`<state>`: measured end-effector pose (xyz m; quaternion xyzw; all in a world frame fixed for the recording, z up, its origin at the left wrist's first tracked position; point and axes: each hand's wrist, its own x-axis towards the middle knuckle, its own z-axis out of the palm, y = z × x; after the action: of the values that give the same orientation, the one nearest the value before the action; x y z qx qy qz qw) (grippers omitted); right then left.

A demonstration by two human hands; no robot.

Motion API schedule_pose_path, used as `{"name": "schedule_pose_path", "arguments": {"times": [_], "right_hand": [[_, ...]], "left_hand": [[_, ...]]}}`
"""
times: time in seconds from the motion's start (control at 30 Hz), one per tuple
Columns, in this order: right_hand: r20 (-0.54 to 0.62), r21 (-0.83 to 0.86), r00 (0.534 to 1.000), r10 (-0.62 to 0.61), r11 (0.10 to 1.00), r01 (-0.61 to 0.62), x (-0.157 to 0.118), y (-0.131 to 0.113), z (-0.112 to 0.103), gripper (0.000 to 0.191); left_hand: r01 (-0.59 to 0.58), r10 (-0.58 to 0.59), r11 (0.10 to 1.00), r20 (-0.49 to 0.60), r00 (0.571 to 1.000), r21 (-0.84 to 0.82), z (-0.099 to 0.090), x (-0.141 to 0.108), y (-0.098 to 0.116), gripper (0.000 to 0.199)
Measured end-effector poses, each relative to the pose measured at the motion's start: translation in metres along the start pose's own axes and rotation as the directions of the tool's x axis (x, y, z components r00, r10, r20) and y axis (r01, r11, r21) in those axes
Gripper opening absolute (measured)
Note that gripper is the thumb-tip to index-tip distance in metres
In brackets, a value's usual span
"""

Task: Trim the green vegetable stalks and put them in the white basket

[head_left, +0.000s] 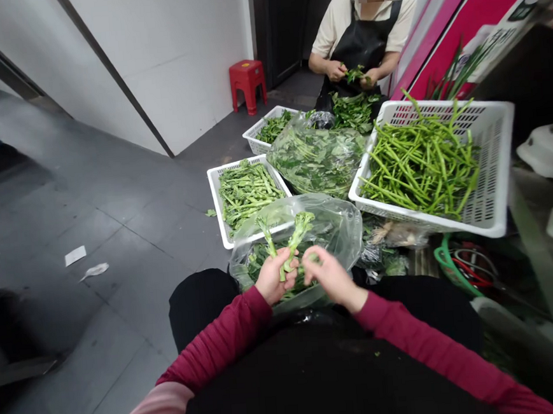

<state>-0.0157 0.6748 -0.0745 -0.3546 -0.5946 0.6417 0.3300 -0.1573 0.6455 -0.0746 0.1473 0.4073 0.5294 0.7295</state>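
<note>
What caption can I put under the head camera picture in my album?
Left hand holding green stalks over an open plastic bag, right hand close beside.

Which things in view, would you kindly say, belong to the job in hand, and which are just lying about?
Apparently in use:
broccoli stems, held up
clear bag, open beneath them
white basket of similar stems, just beyond

Seemingly just lying about:
red stool
white scraps on the floor
green basket, lower right
</note>
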Motion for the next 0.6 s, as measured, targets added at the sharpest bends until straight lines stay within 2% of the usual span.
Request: {"name": "schedule_pose_path", "arguments": {"times": [0.07, 0.1, 0.2, 0.33, 0.4, 0.5, 0.6], "right_hand": [[-0.045, 0.316, 0.983, 0.175, 0.936, -0.152, 0.011, -0.007, -0.014, 0.013], [-0.03, 0.425, 0.977, 0.209, 0.888, -0.177, 0.015, -0.011, -0.02, 0.016], [-0.012, 0.567, 0.975, 0.222, 0.805, -0.176, 0.02, -0.019, -0.029, 0.023], [-0.06, 0.63, 0.976, 0.209, 0.766, -0.126, 0.017, -0.016, -0.021, 0.022], [-0.043, 0.642, 0.976, 0.211, 0.755, -0.135, 0.015, -0.009, -0.019, 0.014], [0.067, 0.58, 0.973, 0.221, 0.785, -0.218, 0.013, -0.001, -0.023, 0.004], [0.181, 0.453, 0.953, 0.243, 0.84, -0.3, 0.008, 0.001, -0.032, 0.007]], "left_hand": [[0.062, -0.059, 0.998, 0.104, 0.993, -0.027, 0.002, -0.005, 0.004, 0.033], [0.072, -0.07, 0.997, 0.12, 0.99, -0.012, 0.003, -0.007, 0.003, 0.032], [0.031, -0.043, 0.994, 0.104, 0.994, 0.106, 0.008, -0.011, -0.001, 0.031], [-0.099, 0.082, 0.946, 0.069, 0.994, 0.309, 0.01, -0.013, -0.008, 0.033], [-0.215, 0.202, 0.875, 0.076, 0.976, 0.435, 0.01, -0.015, -0.008, 0.034], [-0.398, 0.357, 0.667, 0.198, 0.913, 0.63, 0.011, -0.022, -0.005, 0.029], [-0.477, 0.324, 0.518, 0.353, 0.878, 0.71, 0.012, -0.028, 0.001, 0.026]]}}
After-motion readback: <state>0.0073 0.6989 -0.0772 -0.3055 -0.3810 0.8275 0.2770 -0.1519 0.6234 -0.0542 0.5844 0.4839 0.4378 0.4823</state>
